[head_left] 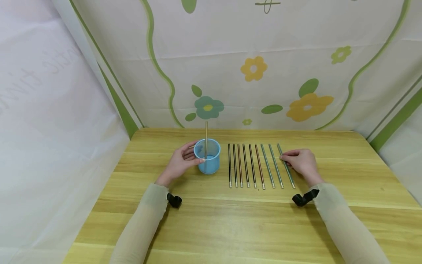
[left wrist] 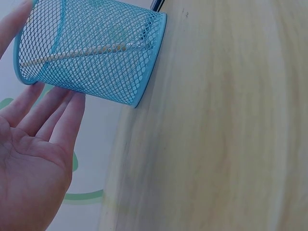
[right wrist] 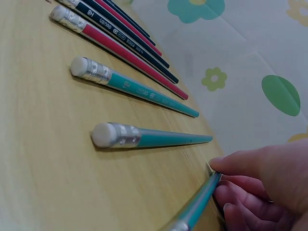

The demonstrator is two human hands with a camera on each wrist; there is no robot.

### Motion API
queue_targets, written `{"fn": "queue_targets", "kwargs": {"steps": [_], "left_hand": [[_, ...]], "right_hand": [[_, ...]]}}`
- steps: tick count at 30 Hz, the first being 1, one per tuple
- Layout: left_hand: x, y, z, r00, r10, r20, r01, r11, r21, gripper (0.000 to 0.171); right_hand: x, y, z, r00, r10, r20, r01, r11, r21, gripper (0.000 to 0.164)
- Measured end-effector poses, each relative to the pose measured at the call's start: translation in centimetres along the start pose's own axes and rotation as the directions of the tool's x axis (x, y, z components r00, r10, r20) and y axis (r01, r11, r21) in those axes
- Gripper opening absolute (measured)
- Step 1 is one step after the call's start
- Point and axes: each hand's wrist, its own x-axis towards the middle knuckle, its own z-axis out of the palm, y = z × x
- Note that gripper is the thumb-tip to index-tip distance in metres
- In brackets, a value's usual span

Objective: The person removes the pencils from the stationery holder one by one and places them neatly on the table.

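Observation:
A blue mesh pencil cup (head_left: pixel 213 165) stands upright on the table, with one gold-coloured pencil (head_left: pixel 206 132) leaning inside it. My left hand (head_left: pixel 180 161) holds the cup from its left side, thumb at the near rim and fingers on the far side; in the left wrist view the fingertips (left wrist: pixel 72 103) touch the mesh. On the right, my right hand (head_left: pixel 301 163) pinches the rightmost green pencil (head_left: pixel 290 178) between thumb and fingers. That pencil lies along the tabletop, its eraser end toward me.
Between the hands lies a row of pencils: several black ones (head_left: pixel 244 161), red ones (head_left: pixel 259 165) and two more green ones (head_left: pixel 275 165), erasers toward me. Behind the wooden table (head_left: pixel 230 227) hangs a flower-printed cloth (head_left: pixel 280 44).

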Motion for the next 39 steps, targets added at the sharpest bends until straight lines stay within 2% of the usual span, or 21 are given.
{"fn": "queue_targets", "kwargs": {"steps": [10, 20, 29, 39], "left_hand": [[0.1, -0.1, -0.1, 1.000, 0.005, -0.001, -0.005, 1.000, 0.000, 0.072], [0.1, -0.1, -0.1, 1.000, 0.000, -0.001, 0.000, 1.000, 0.001, 0.072], [0.0, 0.1, 0.0, 1.000, 0.004, -0.001, -0.004, 1.000, -0.003, 0.072], [0.0, 0.2, 0.0, 1.000, 0.003, 0.001, -0.003, 1.000, -0.002, 0.073]], "right_hand": [[0.0, 0.1, 0.1, 1.000, -0.015, -0.026, 0.014, 1.000, -0.027, 0.034], [0.0, 0.3, 0.2, 0.999, -0.028, -0.022, 0.028, 1.000, 0.002, 0.036], [-0.4, 0.2, -0.2, 1.000, -0.017, 0.001, 0.017, 0.994, 0.107, 0.045], [-0.9, -1.4, -1.6, 1.000, -0.016, -0.004, 0.016, 0.972, 0.236, 0.053]]}}
